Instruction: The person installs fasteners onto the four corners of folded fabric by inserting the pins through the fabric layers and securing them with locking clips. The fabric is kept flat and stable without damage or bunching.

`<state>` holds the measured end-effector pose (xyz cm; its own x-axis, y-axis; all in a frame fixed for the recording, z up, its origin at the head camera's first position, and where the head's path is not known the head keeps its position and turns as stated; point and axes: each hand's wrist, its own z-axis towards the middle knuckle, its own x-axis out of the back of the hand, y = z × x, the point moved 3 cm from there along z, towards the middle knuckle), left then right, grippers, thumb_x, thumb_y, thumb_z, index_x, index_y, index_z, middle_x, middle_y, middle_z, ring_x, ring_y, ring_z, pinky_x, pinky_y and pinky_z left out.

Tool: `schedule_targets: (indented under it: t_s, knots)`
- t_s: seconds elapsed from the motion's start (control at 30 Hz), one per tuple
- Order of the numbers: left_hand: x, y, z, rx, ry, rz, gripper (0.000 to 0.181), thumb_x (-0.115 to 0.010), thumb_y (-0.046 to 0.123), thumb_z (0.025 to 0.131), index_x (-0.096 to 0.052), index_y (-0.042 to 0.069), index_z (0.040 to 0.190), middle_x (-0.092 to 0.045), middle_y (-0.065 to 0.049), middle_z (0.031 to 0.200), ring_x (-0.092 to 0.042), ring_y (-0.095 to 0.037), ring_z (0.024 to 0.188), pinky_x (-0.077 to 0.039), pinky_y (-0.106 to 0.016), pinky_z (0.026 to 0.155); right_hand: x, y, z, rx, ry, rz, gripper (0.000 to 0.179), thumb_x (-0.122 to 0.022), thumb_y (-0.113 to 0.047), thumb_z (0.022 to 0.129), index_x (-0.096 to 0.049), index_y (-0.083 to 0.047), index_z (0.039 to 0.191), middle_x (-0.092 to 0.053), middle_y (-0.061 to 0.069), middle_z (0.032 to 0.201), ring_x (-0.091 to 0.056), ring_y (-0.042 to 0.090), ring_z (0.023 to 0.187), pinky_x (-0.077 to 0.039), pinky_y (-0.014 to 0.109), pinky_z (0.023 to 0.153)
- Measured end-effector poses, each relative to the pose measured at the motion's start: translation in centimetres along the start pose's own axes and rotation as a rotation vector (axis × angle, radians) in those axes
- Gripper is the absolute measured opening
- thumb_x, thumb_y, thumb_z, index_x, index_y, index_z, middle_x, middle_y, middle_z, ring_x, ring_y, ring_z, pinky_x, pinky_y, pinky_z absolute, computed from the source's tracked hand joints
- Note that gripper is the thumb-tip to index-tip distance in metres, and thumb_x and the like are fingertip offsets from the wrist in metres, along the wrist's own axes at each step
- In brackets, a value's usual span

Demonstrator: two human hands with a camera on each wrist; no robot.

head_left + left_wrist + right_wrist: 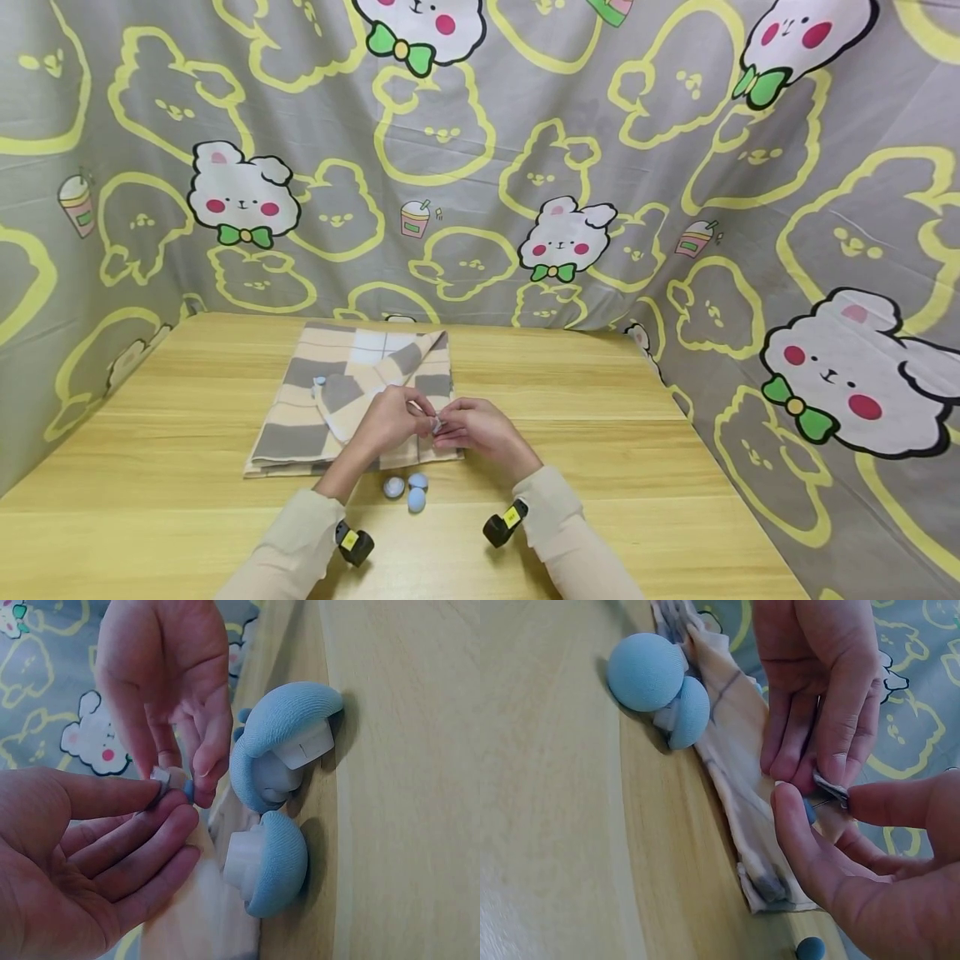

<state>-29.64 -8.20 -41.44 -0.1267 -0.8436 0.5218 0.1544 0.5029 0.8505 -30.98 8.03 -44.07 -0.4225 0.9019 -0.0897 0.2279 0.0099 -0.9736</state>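
A checked blanket (300,417) in beige, grey and white lies folded on the table, one flap turned over. At its near right corner, my left hand (393,417) and right hand (480,429) meet. The left thumb and fingers pinch a small grey-white bit of the blanket corner (829,787). From the other side, the right thumb and fingers pinch a small blue-headed pin (810,811), its thin metal shaft showing beside the fabric; the fingers partly hide it. Several light blue mushroom-shaped clips (289,716) with whitish stems lie just in front of the blanket.
Another small light blue piece (320,382) sits at the turned-over flap's left corner. The wooden table (637,500) ends at a grey cartoon-print curtain (465,125) behind and on both sides. Each wrist wears a black camera (356,543).
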Motion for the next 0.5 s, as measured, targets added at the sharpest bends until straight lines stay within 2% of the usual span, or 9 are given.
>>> schedule_targets:
  t_s: [0.27, 0.5]
  knots:
    - [-0.16, -0.12, 0.07, 0.003, -0.015, -0.007, 0.005, -0.075, 0.001, 0.08, -0.073, 0.004, 0.083, -0.074, -0.005, 0.068, -0.071, -0.017, 0.063, -0.049, -0.026, 0.057, 0.03, 0.03, -0.01, 0.017, 0.041, -0.001, 0.014, -0.056, -0.001, 0.098, -0.06, 0.01, 0.105, -0.069, 0.008, 0.083, -0.07, 0.015, 0.074, -0.061, 0.031, 0.079]
    - [-0.22, -0.01, 0.01, 0.007, -0.017, -0.012, 0.006, -0.077, 0.0, 0.079, -0.073, 0.004, 0.082, -0.074, -0.005, 0.067, -0.071, -0.019, 0.062, -0.048, -0.026, 0.055, -0.17, -0.06, -0.15, 0.025, 0.059, 0.005, 0.015, -0.054, 0.003, 0.095, -0.06, 0.014, 0.104, -0.068, 0.007, 0.079, -0.07, 0.013, 0.07, -0.061, 0.027, 0.074]
